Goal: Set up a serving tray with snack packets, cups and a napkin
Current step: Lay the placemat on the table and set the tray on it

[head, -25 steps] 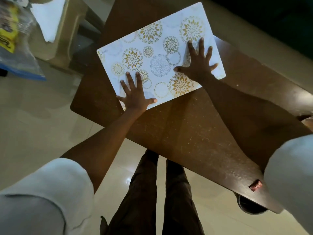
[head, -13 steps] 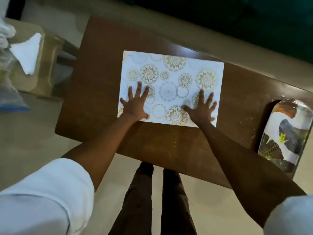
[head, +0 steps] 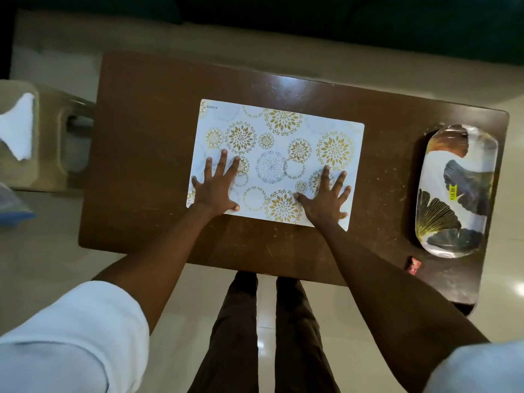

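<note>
Both hands are flat with fingers spread wide, gripping nothing. The left hand point(head: 217, 191) and right hand point(head: 326, 201) just press on the near edge of a white placemat point(head: 283, 131) with gold flower circles, mid-bench point(head: 147, 165). The tray point(head: 459, 165) lies at the bench's right end, well apart, with a small red wrapper point(head: 414, 265) near it. A white napkin point(head: 19, 129) sits on a beige stool point(head: 48, 143) off left, over a pale floor point(head: 42, 265).

Single view taken from a head-worn camera, aimed steeply downward, table point(head: 147, 137) seen from close above, tray point(head: 442, 171) framed at three o'clock, legs point(head: 235, 336) at six.
</note>
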`<state>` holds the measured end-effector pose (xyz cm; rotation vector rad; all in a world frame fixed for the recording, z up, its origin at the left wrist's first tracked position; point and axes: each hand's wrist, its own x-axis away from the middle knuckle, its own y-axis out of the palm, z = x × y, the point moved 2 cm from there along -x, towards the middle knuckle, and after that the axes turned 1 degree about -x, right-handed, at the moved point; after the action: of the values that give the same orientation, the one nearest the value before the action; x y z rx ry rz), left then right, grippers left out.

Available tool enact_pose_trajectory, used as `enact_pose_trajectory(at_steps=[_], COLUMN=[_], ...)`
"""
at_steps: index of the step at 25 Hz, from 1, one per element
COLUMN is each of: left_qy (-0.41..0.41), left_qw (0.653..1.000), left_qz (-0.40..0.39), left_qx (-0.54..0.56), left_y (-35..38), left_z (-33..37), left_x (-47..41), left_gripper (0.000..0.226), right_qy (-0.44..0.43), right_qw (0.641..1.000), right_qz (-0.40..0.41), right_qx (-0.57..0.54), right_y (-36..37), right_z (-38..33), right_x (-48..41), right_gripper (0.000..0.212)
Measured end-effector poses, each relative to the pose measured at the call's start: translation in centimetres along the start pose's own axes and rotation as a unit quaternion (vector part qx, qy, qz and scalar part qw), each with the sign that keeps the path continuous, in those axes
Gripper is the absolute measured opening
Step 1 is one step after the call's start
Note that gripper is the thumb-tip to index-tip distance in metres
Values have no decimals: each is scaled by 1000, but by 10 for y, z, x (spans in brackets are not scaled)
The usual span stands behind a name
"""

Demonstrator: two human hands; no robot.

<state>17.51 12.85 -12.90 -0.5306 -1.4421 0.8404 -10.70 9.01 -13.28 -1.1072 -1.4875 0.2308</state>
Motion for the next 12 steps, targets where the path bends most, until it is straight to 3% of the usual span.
enact_pose_trajectory(at_steps=[12], left_qy=[0], left_qw=[1000], left_qz=[8], left_qx=[6], left_y=[4], left_z=[0], left_x=[1], left_gripper=[136], right_qy=[-1], right_qw=[1000], right_qz=[1], right_qx=[13], right_y=[3], right_z=[3], right_x=[-2], right_gripper=[117])
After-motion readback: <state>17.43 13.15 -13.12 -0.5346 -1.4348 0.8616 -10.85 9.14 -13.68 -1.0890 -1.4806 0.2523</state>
